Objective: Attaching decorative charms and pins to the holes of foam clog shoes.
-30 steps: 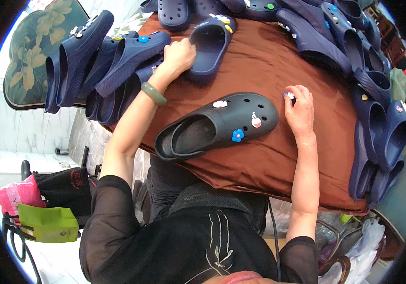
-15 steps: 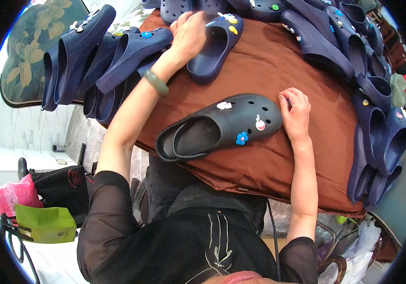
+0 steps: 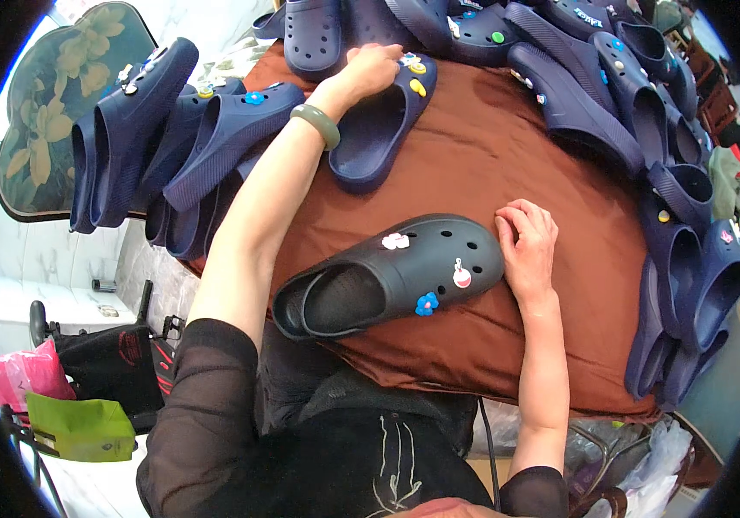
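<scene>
A black clog [image 3: 348, 298] lies on the brown cloth in front of me, toe to the right. Its upper carries a white flower charm [image 3: 396, 241], a red-and-white round charm [image 3: 461, 276] and a blue flower charm [image 3: 427, 304]. Beside the toe rests my right hand [image 3: 527, 250], its fingers curled closed; whatever they may hold is hidden. Farther off, my left hand [image 3: 368, 72] lies over the toe of a navy clog [image 3: 366, 147], fingers closed against its upper near the yellow and white charms [image 3: 417, 78]. A green bangle [image 3: 316, 125] circles my left wrist.
Navy clogs with charms line the cloth-covered table [image 3: 474, 155]: several at left [image 3: 223, 129], more at the back [image 3: 482, 39] and right [image 3: 676, 224]. A floral panel [image 3: 68, 112] stands at far left. Below it are pink [image 3: 29, 375] and green bags [image 3: 85, 427].
My left hand has shifted right onto the navy clog's toe, near its charms. The whole view has shifted, so the table sits lower. My right hand stays beside the black clog, still curled.
</scene>
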Motion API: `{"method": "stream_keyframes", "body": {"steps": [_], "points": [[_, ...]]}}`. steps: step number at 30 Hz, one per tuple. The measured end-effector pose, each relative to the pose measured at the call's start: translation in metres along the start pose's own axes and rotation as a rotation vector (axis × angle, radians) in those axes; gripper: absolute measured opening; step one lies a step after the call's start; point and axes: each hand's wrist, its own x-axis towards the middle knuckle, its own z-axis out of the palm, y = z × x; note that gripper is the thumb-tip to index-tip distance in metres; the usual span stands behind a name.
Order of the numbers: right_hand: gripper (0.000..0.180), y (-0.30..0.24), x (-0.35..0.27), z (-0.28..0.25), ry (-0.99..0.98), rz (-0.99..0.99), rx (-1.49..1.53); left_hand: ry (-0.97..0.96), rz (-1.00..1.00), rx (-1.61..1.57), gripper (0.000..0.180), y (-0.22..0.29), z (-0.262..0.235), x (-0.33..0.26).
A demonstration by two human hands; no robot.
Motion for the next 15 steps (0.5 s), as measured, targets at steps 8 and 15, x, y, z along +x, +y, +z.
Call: {"method": "stream_keyframes", "body": {"steps": [8,15], "points": [[0.008,0.003,0.000,0.002,0.000,0.001,-0.002,0.032,0.003,-0.307,0.036,-0.005,0.006,0.001],[0.006,0.004,0.002,0.001,0.017,-0.003,-0.019,-0.109,0.139,-0.234,0.035,-0.010,-0.007,0.026]]}}
